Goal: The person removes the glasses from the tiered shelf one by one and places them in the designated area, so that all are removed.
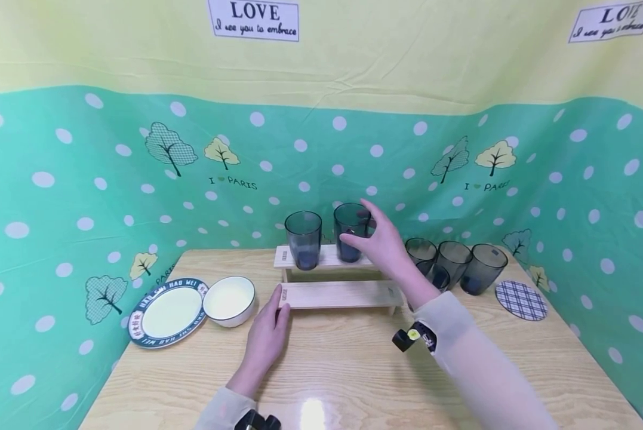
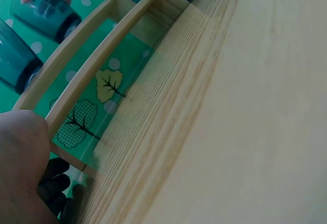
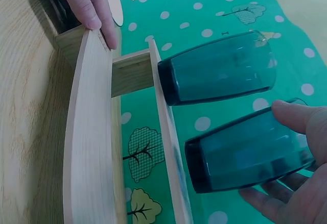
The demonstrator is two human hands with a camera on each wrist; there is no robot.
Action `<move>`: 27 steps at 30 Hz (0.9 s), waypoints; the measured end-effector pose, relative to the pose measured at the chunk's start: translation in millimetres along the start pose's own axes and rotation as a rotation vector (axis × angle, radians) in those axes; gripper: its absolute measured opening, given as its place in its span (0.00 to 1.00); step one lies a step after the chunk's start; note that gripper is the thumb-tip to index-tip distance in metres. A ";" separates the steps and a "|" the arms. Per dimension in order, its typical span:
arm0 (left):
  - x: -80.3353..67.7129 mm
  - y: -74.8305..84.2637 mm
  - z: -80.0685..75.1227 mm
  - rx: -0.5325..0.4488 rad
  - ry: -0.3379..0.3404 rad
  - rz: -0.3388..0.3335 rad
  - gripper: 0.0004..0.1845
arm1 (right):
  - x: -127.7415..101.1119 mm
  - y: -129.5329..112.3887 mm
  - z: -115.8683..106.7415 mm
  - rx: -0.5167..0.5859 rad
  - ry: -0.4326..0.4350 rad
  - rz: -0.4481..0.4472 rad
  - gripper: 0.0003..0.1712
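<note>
**Currently on the table: two-step wooden rack, tumblers, dishes**

Item 1. Wooden rack (image 1: 341, 294), two steps, standing toward the table's (image 1: 353, 370) far edge, about midway along it. My left hand (image 1: 267, 334) rests at the left end of its lower step, fingers fairly straight against the wood and closed round nothing; the right wrist view shows those fingertips (image 3: 94, 15) lying over that end.

Item 2. Dark tumbler (image 1: 350, 232), upright on the upper step, right of centre. My right hand (image 1: 382, 242) is cupped round it, thumb on the near side and fingers curved round the right side; the right wrist view shows thumb (image 3: 301, 119) and fingers either side of the glass with its base on the step.

Item 3. Second tumbler (image 1: 302, 240), upright on the same step, just left of the first, untouched.

Item 4. Three more tumblers (image 1: 452, 263), grouped on the table right of the rack, near the far right corner.

Item 5. Checked coaster (image 1: 521, 300), flat, beside that group toward the right edge.

Item 6. White bowl (image 1: 228, 300) and lettered-rim plate (image 1: 168, 312), side by side near the left edge, the bowl just left of my left hand.
</note>
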State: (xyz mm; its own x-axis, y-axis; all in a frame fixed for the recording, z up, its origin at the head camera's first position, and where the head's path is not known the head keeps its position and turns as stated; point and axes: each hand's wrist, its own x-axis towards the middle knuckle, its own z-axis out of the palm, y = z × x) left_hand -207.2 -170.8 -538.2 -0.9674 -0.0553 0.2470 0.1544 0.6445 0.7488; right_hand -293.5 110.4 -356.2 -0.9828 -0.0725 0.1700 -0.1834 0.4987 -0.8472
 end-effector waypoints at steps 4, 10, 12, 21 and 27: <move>-0.5 0.1 0.3 -0.002 0.001 0.000 0.32 | -10.9 -0.9 -9.8 -0.008 -0.006 -0.016 0.58; -0.4 1.1 -0.6 -0.009 -0.006 -0.001 0.32 | -29.0 2.3 -23.8 0.003 -0.002 -0.034 0.59; 0.0 1.9 -1.2 -0.011 -0.011 -0.008 0.32 | -35.4 3.6 -28.6 0.013 -0.002 -0.037 0.59; -0.3 2.9 -1.4 -0.007 -0.011 -0.003 0.32 | -66.5 9.1 -47.0 0.009 0.006 -0.081 0.60; 0.1 2.6 -1.8 -0.014 -0.020 -0.007 0.32 | -88.0 16.1 -60.2 -0.035 0.028 -0.068 0.59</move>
State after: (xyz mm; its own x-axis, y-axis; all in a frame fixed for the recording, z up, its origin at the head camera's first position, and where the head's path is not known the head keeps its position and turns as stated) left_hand -206.5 -170.4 -535.1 -0.9722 -0.0446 0.2300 0.1505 0.6338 0.7587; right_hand -208.6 176.9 -354.5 -0.9669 -0.0836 0.2412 -0.2486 0.5231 -0.8152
